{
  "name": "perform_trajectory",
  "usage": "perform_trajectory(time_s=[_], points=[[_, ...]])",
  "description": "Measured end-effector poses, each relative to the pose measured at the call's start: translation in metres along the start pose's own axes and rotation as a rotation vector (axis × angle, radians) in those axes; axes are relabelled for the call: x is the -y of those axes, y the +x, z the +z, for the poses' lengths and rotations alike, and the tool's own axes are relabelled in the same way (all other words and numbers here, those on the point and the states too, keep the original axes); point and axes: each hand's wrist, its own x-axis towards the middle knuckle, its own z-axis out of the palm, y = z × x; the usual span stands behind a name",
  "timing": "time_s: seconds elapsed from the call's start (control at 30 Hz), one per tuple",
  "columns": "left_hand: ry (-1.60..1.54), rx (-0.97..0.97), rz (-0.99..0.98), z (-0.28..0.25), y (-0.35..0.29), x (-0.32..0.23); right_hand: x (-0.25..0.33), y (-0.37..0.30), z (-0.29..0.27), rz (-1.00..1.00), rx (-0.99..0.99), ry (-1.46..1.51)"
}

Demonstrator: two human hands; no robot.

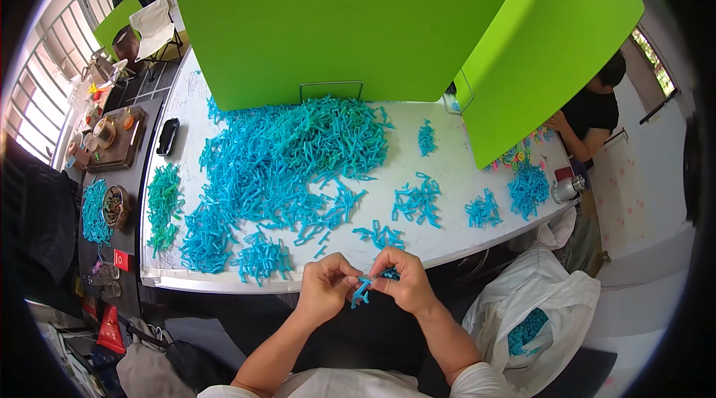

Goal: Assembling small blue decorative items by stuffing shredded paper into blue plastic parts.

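Observation:
Just off the near edge of the white table, both of my hands meet in a pinch. Small blue plastic pieces point(359, 297) hang between the fingertips; they are too small to name by kind. My left hand point(325, 291) grips them from one side, closed at thumb and forefinger. On the other side my right hand point(406, 283) pinches them too, and more blue bits show within its curled fingers. A small cluster of blue pieces point(380, 235) lies on the table beyond my right hand. Farther off to the left spreads a large heap of blue and teal pieces point(276, 159).
Tall green panels point(335, 25) stand on the white table point(418, 249). A black tray point(168, 137) and a green pile point(162, 204) are at the left. At the right are smaller blue piles point(528, 191), a metal cup point(568, 189), a white sack point(570, 294) and another person point(593, 118).

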Motion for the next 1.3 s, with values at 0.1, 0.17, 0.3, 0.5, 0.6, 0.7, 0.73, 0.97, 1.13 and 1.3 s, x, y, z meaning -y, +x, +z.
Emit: perform_trajectory(time_s=[0.1, 0.17, 0.3, 0.5, 0.6, 0.7, 0.73, 0.97, 1.13, 1.3], points=[[0.064, 0.013, 0.002, 0.003, 0.001, 0.010, -0.012, -0.011, 0.012, 0.035, -0.153, 0.290], [0.030, 0.034, -0.010, 0.004, 0.001, 0.010, -0.011, -0.017, 0.014, 0.098, -0.235, 0.284], [-0.026, 0.173, -0.090, 0.002, 0.010, 0.020, -0.004, -0.019, -0.002, 0.115, -0.203, 0.202], [-0.085, 0.149, -0.189, -0.001, 0.007, 0.000, -0.014, -0.023, -0.093, 0.004, -0.847, 0.075], [-0.074, 0.200, -0.210, 0.001, 0.000, 0.003, -0.036, -0.023, -0.143, -0.031, -0.976, -0.070], [-0.073, 0.226, -0.225, 0.004, -0.003, 0.012, -0.031, -0.016, -0.155, 0.104, -1.081, -0.721], [-0.079, 0.231, -0.229, 0.005, -0.003, 0.014, -0.035, -0.017, -0.159, 0.104, -1.083, -0.722], [-0.091, 0.217, -0.221, 0.004, -0.003, 0.014, -0.033, -0.017, -0.165, 0.015, -1.167, -0.490], [0.150, 0.046, -0.051, 0.009, -0.005, 0.015, -0.027, -0.014, -0.100, 0.233, -0.602, 1.034], [0.612, -0.110, 0.384, 0.031, -0.003, -0.014, -0.021, -0.006, -0.012, 0.315, -0.481, 1.248]])
